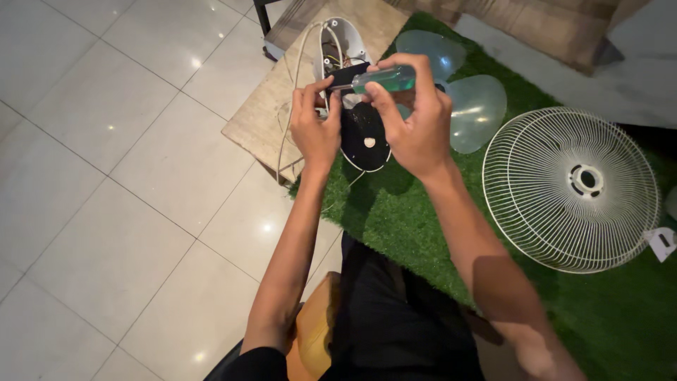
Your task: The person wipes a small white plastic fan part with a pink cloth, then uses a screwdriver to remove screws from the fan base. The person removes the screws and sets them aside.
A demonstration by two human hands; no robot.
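Observation:
My right hand (416, 120) grips a screwdriver with a translucent green handle (386, 77), its shaft pointing left into an opened fan housing. My left hand (315, 125) pinches the screwdriver's tip against a black motor part (363, 130) of the white fan body (347, 39). The body lies open on a beige slab, with wires showing inside. A white cord (285, 127) loops down from the housing past my left hand.
A pale green fan blade (472, 106) lies on the green artificial turf (423, 233) behind my right hand. A white wire fan guard (571, 187) rests on the turf at the right. The beige slab (264, 116) sits on white floor tiles (120, 183).

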